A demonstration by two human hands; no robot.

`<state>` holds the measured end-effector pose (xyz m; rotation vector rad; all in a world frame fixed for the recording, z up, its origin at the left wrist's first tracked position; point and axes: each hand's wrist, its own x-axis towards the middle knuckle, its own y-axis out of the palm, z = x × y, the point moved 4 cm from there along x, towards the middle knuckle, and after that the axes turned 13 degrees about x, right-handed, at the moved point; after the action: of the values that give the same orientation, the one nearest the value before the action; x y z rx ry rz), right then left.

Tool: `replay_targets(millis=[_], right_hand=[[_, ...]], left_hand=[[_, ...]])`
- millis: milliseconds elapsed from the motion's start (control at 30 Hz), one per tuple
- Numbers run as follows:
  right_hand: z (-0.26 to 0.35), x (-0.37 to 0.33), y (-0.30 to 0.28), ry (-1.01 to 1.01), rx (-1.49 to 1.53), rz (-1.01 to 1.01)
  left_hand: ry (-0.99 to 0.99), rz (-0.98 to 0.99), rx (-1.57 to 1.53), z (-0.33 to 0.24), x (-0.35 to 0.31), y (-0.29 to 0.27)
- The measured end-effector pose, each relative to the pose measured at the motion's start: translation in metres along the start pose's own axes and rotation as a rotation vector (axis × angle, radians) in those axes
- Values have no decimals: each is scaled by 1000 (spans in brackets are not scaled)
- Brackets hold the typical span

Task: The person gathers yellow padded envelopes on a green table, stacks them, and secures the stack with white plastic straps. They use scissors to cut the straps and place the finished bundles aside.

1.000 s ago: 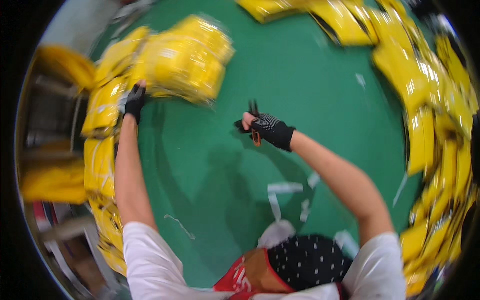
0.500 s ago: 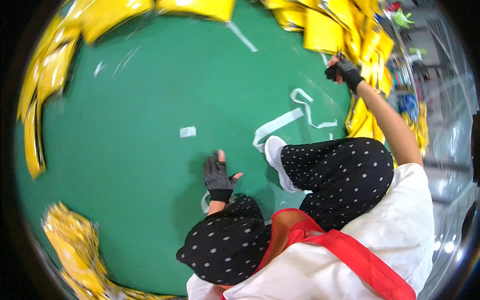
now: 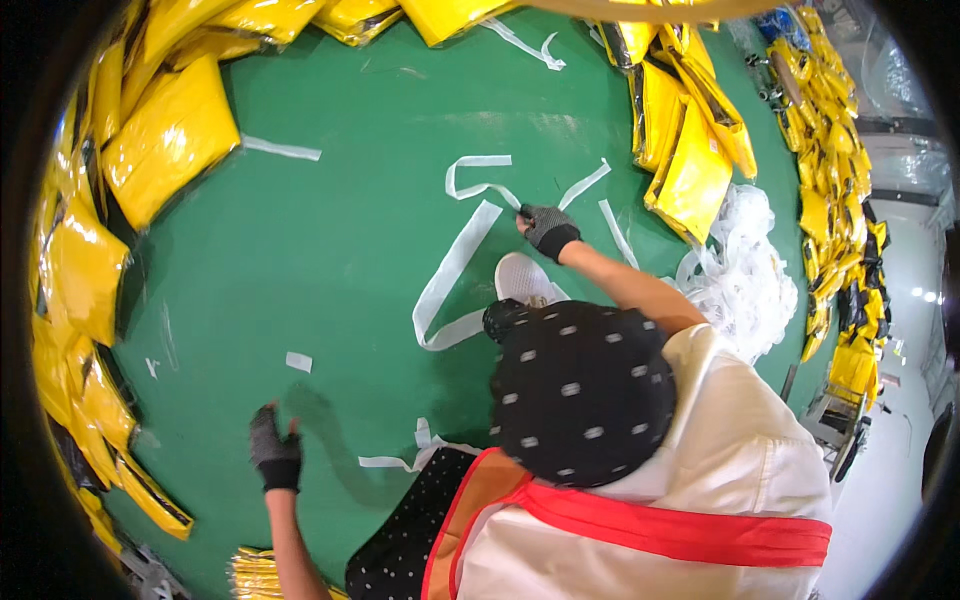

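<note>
In the head view, compared with half a second before: brought the right grip (image 3: 549,231) back from the yellow packs on the right (image 3: 690,190) to the end of a thin white strip (image 3: 485,187) on the green floor (image 3: 350,250), just beyond the white shoe (image 3: 525,278). Swung the left grip (image 3: 274,452) leftward from close beside the dotted black trousers (image 3: 585,400) to out over the floor, just on the near side of a small white scrap (image 3: 299,362). Shifted the view too, taking in a tangled white heap (image 3: 740,285) on the right.

Saw yellow packs on the left (image 3: 175,140) as well, piled along that side and, like those opposite, folded flat inside clear glossy wrapping (image 3: 205,95). Noted a yellow bundle (image 3: 255,572) at the near edge, partly cut off.

Held the left grip loosely spread, with the thumb apart from the fingers, clear of the scrap. Kept the right grip's fingers curled, with the tips right at the strip's end; could not tell whether pinching it. Left a wider white strip (image 3: 458,260) lying in a bend just left of the shoe.
</note>
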<state>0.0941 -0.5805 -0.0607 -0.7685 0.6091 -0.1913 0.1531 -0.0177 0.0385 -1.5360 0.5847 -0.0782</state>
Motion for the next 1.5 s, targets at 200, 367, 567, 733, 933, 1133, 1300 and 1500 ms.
replay_targets(millis=[200, 367, 567, 733, 933, 1133, 1300, 1500], right_hand=[[8, 14, -11, -96, 512, -321], [-36, -40, -71, 70, 1111, -229], [-89, -94, -139, 540, 612, -111], [-37, -18, -67, 204, 358, 7], [-76, -118, -56, 289, 425, -701], [-54, -480, 22, 1432, -53, -83], [-51, -510, 39, 1230, 281, -996], [0, -302, 8, 899, 250, -897]], left_hand=[[190, 178, 2, -232, 132, 55], [180, 232, -88, -220, 107, 60], [176, 521, -644, -229, 164, 77], [364, 736, -703, -266, 243, 141], [409, 852, -773, -265, 302, 149], [540, 700, -1034, -324, 375, 89], [561, 511, -1531, -310, 570, -52], [358, 130, -928, -32, 602, -93]])
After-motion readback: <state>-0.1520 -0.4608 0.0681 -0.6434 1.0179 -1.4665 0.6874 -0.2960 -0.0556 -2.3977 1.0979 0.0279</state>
